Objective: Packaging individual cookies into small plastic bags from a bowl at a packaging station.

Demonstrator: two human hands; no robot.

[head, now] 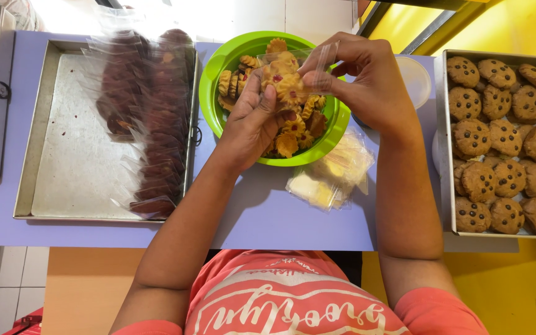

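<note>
Stretching across the whole view is a lilac tabletop (268,217), with everything else laid out on it. On its left part sits a wide metal baking tray (72,149), mostly bare, with a row of dark cookies in clear wrappers (150,118) stacked along its right side. At the far right a second metal tray (449,142) is packed edge to edge with round chocolate chip cookies (504,139). Between the two trays stands a bright green plastic bowl (215,74) filled with small golden flower-shaped cookies (290,139), some with red centres. Just right of the bowl a white round lid (417,77) peeks out from behind the right forearm. Near the bowl's lower right edge lies a small heap of empty clear bags (330,177), flat on the tabletop.

Above the bowl both hands meet around one small clear plastic bag (324,59). The left hand (249,124) is curled from below, its fingers closed on a stack of the golden cookies (283,80) that sits at the bag's mouth. The right hand (361,77) comes from the other side, thumb and fingers pinched shut on the bag's upper edge, holding it open toward the stack.
</note>
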